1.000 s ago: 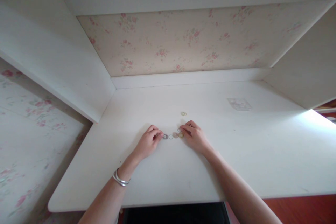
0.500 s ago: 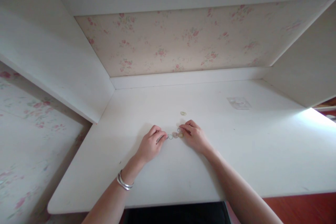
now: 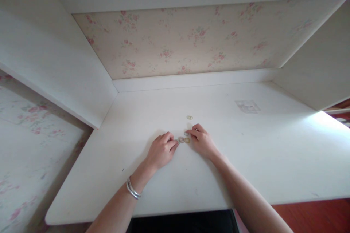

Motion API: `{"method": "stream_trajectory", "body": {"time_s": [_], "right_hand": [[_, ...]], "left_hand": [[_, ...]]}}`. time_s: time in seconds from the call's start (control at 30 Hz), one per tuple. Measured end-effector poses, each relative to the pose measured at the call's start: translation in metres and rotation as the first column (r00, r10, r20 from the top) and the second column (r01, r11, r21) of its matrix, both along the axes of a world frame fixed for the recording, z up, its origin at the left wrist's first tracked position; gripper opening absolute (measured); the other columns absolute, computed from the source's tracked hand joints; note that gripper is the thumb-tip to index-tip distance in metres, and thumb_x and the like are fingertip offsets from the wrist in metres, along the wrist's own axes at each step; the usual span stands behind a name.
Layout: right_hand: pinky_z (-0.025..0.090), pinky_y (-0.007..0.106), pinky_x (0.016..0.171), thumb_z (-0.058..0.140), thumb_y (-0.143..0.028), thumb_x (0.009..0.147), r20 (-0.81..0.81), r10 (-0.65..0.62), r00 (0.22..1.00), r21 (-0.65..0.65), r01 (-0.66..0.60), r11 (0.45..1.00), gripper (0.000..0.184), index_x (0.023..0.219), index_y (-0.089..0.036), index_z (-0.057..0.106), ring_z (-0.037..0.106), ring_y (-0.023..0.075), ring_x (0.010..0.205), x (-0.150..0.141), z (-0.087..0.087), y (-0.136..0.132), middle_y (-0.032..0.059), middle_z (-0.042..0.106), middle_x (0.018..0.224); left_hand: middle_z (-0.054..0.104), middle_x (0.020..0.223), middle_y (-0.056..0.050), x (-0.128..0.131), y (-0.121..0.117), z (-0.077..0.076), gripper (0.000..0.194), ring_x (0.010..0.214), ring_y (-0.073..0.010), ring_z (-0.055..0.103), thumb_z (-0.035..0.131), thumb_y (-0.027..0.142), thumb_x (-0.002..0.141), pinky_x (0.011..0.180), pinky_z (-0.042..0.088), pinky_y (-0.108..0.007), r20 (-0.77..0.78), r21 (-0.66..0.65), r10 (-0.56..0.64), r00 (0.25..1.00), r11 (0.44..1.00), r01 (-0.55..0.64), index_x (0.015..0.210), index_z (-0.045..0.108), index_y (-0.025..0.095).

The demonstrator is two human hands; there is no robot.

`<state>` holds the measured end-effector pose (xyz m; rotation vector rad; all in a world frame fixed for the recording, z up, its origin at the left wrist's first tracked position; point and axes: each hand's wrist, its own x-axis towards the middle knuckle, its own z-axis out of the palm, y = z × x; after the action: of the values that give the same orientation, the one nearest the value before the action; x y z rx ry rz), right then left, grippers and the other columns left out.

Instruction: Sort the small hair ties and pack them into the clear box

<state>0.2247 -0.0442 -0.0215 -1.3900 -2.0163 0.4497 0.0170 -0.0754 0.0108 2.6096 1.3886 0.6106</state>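
Note:
Several small thin rings lie close together on the white desk between my hands. Among them are a pinkish ring [image 3: 181, 139] and a yellowish ring [image 3: 187, 140]. My left hand [image 3: 163, 149], wearing silver bangles [image 3: 132, 188] at the wrist, has its fingers drawn together over a greenish ring [image 3: 177, 141] at the left end of the row, mostly covering it. With curled fingers, my right hand [image 3: 201, 140] holds the edge of a greyish ring [image 3: 186, 133] just above the row. Farther back lies a pair of overlapping yellow rings [image 3: 189, 117], touched by neither hand.
A clear plastic bag [image 3: 248, 106] lies flat at the back right of the desk [image 3: 218, 102]. White panels stand at the left [image 3: 54, 51] and right [image 3: 314, 54], with a flowered wall behind. A small dark speck [image 3: 123, 170] is left of my left forearm.
My left hand has slid right, its fingertips now over the greenish ring that lay uncovered beside them. The right hand stays nearly still at the greyish ring. The view has shifted slightly.

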Motion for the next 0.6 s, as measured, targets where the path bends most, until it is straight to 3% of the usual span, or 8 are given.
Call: {"method": "stream_trajectory", "body": {"time_s": [0.23, 0.47, 0.6], "right_hand": [[0.044, 0.023, 0.067, 0.048, -0.017, 0.084, -0.022, 0.035, 0.999, -0.008, -0.035, 0.999, 0.027, 0.096, -0.026, 0.07, 0.054, 0.011, 0.072, 0.003, 0.003, -0.001, 0.0028, 0.053, 0.092], [0.043, 0.024, 0.068, 0.051, -0.026, 0.086, 0.023, 0.094, 0.995, -0.106, -0.091, 0.99, 0.019, 0.085, -0.023, 0.07, 0.055, 0.0113, 0.072, 0.015, 0.01, 0.002, 0.0024, 0.054, 0.089], [0.044, 0.026, 0.072, 0.047, -0.025, 0.088, 0.054, 0.1, 0.994, -0.106, -0.094, 0.99, 0.022, 0.084, -0.021, 0.067, 0.055, 0.013, 0.074, 0.014, 0.01, 0.002, 0.0038, 0.053, 0.089]], "left_hand": [[0.054, 0.086, -0.004, -0.001, -0.001, 0.0, 0.023, 0.071, -0.0129, 0.052, 0.046, 0.028, 0.09, 0.072, 0.044, -0.029, 0.057, -0.031, 0.041, 0.998, 0.999, -0.039, 0.086, 0.068, 0.022], [0.054, 0.089, -0.003, -0.028, 0.008, 0.001, 0.021, 0.074, -0.0119, 0.054, 0.046, 0.03, 0.09, 0.072, 0.045, -0.024, 0.309, -0.075, 0.291, 0.905, 0.957, -0.282, 0.092, 0.065, 0.022], [0.055, 0.088, -0.003, -0.041, 0.013, -0.006, 0.021, 0.07, -0.0115, 0.054, 0.047, 0.031, 0.089, 0.064, 0.045, -0.023, 0.366, -0.154, 0.345, 0.864, 0.938, -0.309, 0.091, 0.065, 0.021]]}}
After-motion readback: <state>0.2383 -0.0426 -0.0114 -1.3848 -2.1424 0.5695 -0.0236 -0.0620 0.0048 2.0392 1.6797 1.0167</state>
